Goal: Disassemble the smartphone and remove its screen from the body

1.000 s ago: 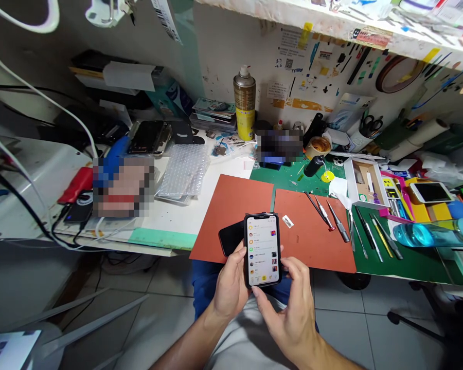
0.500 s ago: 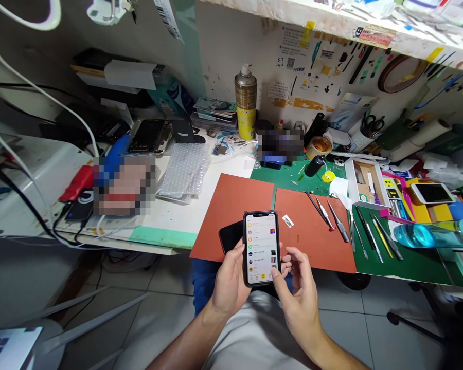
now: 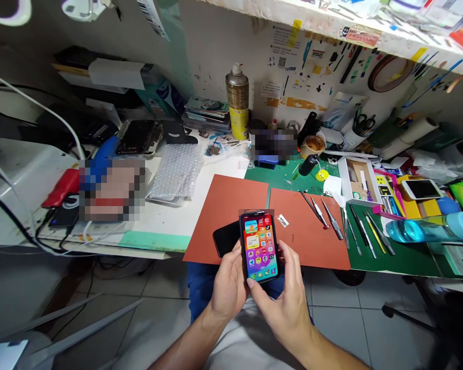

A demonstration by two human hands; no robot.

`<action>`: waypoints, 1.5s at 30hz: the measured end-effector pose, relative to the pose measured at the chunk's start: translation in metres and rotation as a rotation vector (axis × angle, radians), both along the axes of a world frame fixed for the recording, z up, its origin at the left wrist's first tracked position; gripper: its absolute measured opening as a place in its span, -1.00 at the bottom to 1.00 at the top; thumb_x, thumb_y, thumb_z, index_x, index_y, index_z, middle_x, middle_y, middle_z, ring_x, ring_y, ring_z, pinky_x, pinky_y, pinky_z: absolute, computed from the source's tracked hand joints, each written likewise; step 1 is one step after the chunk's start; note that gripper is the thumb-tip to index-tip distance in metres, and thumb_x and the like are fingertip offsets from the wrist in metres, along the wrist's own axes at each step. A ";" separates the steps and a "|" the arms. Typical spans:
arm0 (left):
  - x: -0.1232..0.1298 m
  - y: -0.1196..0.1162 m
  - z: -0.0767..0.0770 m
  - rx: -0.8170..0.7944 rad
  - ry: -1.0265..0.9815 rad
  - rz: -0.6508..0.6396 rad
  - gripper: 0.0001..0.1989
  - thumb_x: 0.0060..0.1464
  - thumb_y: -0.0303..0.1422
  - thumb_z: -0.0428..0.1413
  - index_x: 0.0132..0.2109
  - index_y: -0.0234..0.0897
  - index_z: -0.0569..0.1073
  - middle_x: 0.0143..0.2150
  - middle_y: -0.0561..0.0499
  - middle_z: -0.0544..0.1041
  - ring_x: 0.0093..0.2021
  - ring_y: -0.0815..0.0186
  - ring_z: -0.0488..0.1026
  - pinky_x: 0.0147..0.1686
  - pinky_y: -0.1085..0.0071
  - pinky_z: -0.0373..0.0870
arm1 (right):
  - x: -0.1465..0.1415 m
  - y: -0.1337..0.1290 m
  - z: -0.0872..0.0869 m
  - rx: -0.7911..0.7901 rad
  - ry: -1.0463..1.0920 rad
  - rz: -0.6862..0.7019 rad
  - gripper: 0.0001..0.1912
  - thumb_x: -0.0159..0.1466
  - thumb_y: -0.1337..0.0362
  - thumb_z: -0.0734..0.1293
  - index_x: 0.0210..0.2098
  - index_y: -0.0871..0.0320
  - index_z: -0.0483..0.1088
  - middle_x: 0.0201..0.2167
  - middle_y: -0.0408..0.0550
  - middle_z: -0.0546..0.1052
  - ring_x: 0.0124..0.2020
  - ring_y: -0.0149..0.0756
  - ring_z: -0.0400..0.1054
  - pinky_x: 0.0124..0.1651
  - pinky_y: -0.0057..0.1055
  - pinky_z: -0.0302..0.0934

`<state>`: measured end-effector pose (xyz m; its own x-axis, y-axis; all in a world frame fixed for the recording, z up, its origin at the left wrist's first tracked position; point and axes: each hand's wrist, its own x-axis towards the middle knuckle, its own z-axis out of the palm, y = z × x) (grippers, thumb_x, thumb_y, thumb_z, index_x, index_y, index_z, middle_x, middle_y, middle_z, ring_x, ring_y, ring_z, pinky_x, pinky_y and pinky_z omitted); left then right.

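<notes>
A phone [image 3: 259, 246] with a lit home screen of colourful app icons is held over the front edge of the red-brown mat [image 3: 308, 226]. My left hand [image 3: 228, 282] is closed round its left side. My right hand [image 3: 287, 298] has its fingers along the phone's right edge, with the thumb at the lower left corner of the phone. Behind my left hand, a second dark phone [image 3: 226, 239] lies on the mat, partly covered. A small white label [image 3: 283, 220] rests just right of the held phone.
Tweezers and screwdrivers [image 3: 332, 218] lie to the right, beside a blue bottle [image 3: 420, 227] and a white box [image 3: 358, 180]. A spray can [image 3: 238, 103] stands at the back. Bubble wrap [image 3: 175, 169] lies left of the mat. A shelf [image 3: 332, 31] overhangs the bench.
The phone's screen has changed from a white list to the home screen with icons. My right thumb has moved left across the phone's bottom. The whole view has shifted slightly.
</notes>
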<state>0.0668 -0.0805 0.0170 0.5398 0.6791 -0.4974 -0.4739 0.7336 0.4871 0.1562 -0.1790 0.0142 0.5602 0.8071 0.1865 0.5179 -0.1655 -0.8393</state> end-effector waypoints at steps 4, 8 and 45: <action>0.004 0.000 0.001 0.001 0.014 0.003 -0.50 0.26 -0.11 0.18 0.25 -0.23 0.56 0.26 -0.12 0.61 0.39 -0.14 0.42 0.41 -0.04 0.32 | -0.001 0.001 0.000 0.006 -0.018 0.001 -0.10 0.33 0.19 0.49 0.53 0.02 0.05 0.38 0.21 0.37 0.38 0.16 0.32 0.35 0.20 0.37; 0.004 0.005 0.004 0.006 -0.068 -0.028 -0.51 0.30 -0.13 0.14 0.27 -0.24 0.55 0.23 -0.15 0.62 0.35 -0.15 0.47 0.38 -0.08 0.35 | 0.007 -0.003 -0.003 0.031 0.162 0.004 -0.31 0.43 0.23 0.40 0.48 -0.02 0.15 0.36 0.15 0.43 0.31 0.03 0.41 0.31 0.06 0.43; 0.004 0.009 -0.001 -0.065 -0.090 -0.047 -0.59 0.39 -0.12 0.09 0.16 -0.26 0.62 0.15 -0.16 0.69 0.30 -0.11 0.54 0.34 -0.04 0.41 | 0.010 -0.011 -0.008 0.059 0.314 0.001 -0.37 0.46 0.25 0.39 0.46 -0.07 0.20 0.35 0.12 0.43 0.29 -0.01 0.43 0.28 0.00 0.43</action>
